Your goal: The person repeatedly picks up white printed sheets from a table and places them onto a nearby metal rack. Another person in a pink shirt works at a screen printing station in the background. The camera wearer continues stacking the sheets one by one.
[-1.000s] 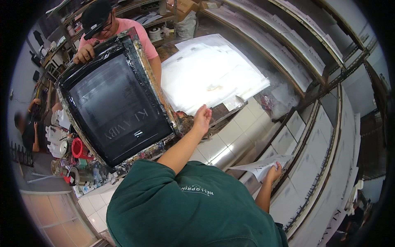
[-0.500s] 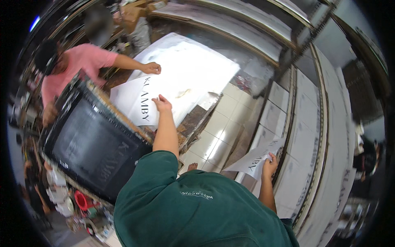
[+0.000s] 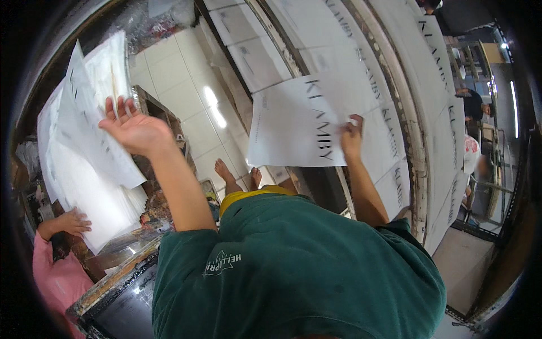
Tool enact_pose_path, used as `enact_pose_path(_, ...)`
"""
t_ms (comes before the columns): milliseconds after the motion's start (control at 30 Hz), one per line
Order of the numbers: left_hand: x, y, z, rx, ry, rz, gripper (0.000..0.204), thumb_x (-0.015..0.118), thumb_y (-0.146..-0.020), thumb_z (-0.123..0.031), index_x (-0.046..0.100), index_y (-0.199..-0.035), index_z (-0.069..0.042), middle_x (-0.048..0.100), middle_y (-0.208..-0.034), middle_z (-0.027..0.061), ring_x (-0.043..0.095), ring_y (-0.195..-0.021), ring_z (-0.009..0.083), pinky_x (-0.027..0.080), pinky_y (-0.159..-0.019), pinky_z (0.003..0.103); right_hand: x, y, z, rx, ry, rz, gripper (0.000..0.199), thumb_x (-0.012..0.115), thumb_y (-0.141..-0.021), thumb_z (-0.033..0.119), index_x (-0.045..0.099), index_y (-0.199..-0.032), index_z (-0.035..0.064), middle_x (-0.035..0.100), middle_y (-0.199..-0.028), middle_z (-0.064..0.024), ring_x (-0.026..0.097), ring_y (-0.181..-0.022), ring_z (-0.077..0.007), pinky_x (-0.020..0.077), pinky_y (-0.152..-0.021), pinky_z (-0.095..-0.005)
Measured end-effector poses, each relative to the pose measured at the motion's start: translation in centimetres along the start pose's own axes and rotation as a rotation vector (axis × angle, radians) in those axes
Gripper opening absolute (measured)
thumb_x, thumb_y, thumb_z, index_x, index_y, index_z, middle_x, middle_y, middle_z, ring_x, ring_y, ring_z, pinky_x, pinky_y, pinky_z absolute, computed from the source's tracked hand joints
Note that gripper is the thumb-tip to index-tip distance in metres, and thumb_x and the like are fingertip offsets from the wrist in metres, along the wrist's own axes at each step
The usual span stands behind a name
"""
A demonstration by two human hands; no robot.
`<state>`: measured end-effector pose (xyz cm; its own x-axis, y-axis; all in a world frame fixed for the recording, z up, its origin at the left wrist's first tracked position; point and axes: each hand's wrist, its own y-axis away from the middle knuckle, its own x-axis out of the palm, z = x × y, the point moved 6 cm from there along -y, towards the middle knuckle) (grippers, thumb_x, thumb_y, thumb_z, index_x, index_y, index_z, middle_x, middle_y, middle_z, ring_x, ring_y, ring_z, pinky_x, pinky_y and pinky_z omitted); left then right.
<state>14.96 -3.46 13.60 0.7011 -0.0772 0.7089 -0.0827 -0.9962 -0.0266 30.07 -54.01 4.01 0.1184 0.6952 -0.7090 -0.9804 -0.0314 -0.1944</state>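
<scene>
My left hand (image 3: 138, 127) is raised at the left, palm showing and fingers spread. Its thumb side overlaps the edge of a thin white sheet (image 3: 84, 107) with dark lettering that stands curled up off a white stack; whether thumb and sheet touch, I cannot tell. Beneath lies the thick stack of white sheets (image 3: 90, 186). To the right, the bent fingers of my right hand (image 3: 351, 137) grip the edge of a white sheet (image 3: 282, 121) with large black lettering. That sheet hangs spread out over the edge of the long rack covered with similar printed sheets (image 3: 367, 118).
At lower left a person in a pink sleeve rests a hand (image 3: 73, 222) on the stack. A dark framed screen (image 3: 130, 305) stands beside my left side. Pale floor tiles (image 3: 183, 73) run between stack and rack. Other people are at the far right.
My view has turned to the right. The sheet by my left hand has lifted off the stack. The right hand's sheet, curled before, now lies spread out flatter.
</scene>
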Motion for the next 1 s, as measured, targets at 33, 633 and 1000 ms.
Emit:
enact_pose_path(33, 0.6, 1.9, 1.1, -0.060, -0.023, -0.007, 0.044, 0.033, -0.091, -0.043, 0.044, -0.105, -0.002, 0.049, -0.105, 0.0080, 0.049, -0.087, 0.0156, 0.041, -0.074, 0.027, -2.5, 0.1, -2.4, 0.039, 0.030, -0.047, 0.019, 0.044, -0.073, -0.001, 0.055, -0.089, -0.0011, 0.049, -0.073, -0.0031, 0.048, -0.073, -0.0116, 0.0382, -0.062, -0.0234)
enact_pose_path(633, -5.3, 29.0, 8.8, -0.627, -0.148, 0.409, 0.047, 0.027, -0.092, -0.043, 0.047, -0.107, -0.003, 0.052, -0.099, 0.0055, 0.046, -0.079, 0.0125, 0.037, -0.068, 0.024, -23.5, -8.9, -27.6, 0.375, 0.759, -0.307, 0.034, 0.030, -0.085, 0.031, 0.047, -0.108, 0.0129, 0.052, -0.109, -0.0193, 0.046, -0.102, -0.0428, 0.0344, -0.085, -0.0477)
enact_pose_path(1000, -11.9, 31.5, 11.0, -0.941, -0.311, 0.255, 0.038, 0.036, -0.092, -0.036, 0.046, -0.106, -0.003, 0.054, -0.095, 0.0046, 0.051, -0.078, 0.0111, 0.041, -0.065, 0.024, -23.4, -9.7, -31.2, 0.542, 0.823, -0.309, 0.035, 0.033, -0.083, 0.033, 0.046, -0.113, 0.0222, 0.050, -0.119, -0.0114, 0.042, -0.111, -0.0396, 0.0223, -0.093, -0.0590)
